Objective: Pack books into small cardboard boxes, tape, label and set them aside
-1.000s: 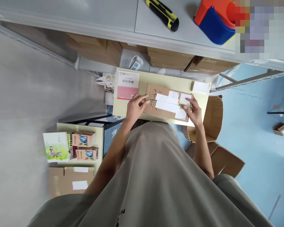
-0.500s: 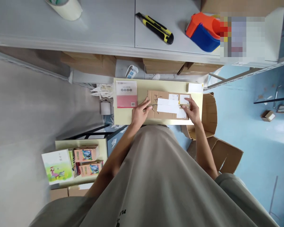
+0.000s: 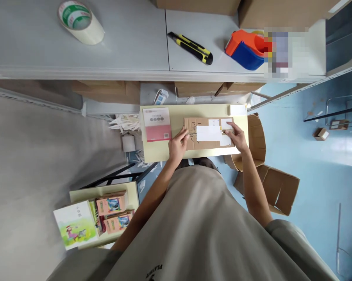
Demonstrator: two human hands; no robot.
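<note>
A flat cardboard box (image 3: 191, 145) lies on a pale yellow table (image 3: 158, 154). Black handwriting marks its left part, and white labels (image 3: 208, 133) cover its middle and right. My left hand (image 3: 178, 145) grips the left end, thumb and fingers closed about the edge. At the opposite end my right hand (image 3: 238, 137) holds the right edge, its thumb over a label. Left of the box rests a pink and white booklet (image 3: 157, 124), close to my left fingers. A small white stack of labels (image 3: 237, 110) sits at the table's far right corner.
Above the table, a grey shelf (image 3: 129, 47) carries a tape roll (image 3: 90, 31), a box cutter (image 3: 192, 48) and an orange and blue tape dispenser (image 3: 247, 52). Open cartons (image 3: 284, 191) stand on the floor at right. Books (image 3: 111, 205) cover a lower-left side table (image 3: 131, 191).
The view has tilted, so the shelf and table sit lower in the picture. Both hands keep hold of the box ends. The line across the large white label no longer shows.
</note>
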